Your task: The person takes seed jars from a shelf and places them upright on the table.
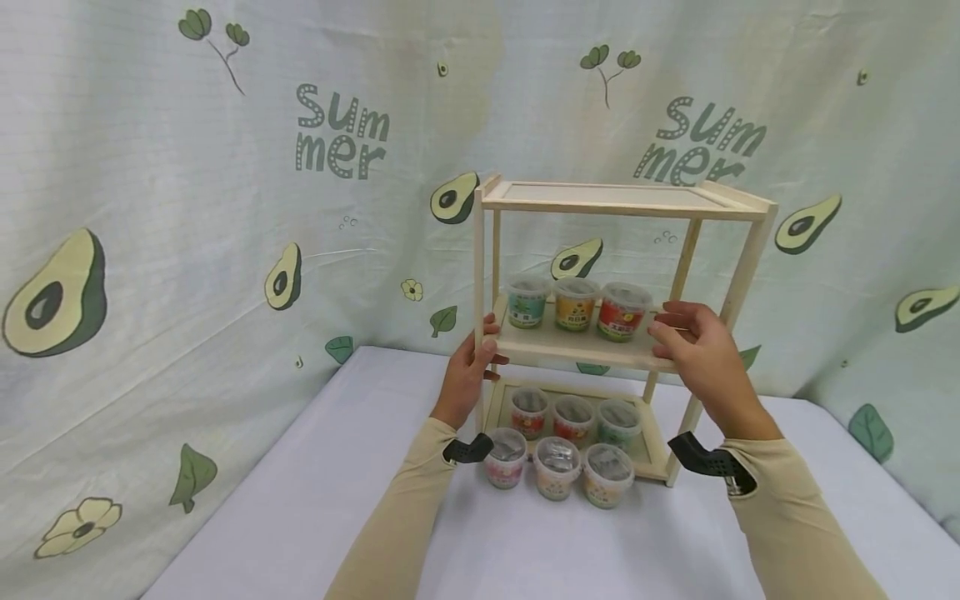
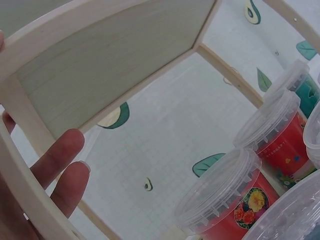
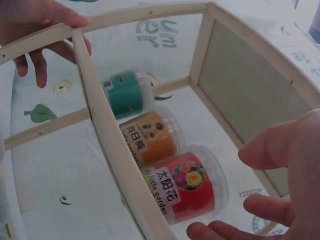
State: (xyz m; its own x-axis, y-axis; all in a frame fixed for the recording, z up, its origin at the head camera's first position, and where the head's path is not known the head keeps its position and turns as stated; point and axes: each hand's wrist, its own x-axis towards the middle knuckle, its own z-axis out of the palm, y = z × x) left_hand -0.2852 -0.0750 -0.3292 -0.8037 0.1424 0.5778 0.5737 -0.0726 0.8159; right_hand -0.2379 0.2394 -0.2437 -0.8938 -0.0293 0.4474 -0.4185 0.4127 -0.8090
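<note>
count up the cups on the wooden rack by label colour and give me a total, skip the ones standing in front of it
Red cups: 3
Teal cups: 2
Orange cup: 1
Total: 6

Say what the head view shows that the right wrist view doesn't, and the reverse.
Only head: the sleeves and upper face of the top board.
Only right wrist: that board's underside and legible "little garden" print on the red cup.
Both: the teal cup, orange cup and red cup on the middle shelf, left hand and right hand.
</note>
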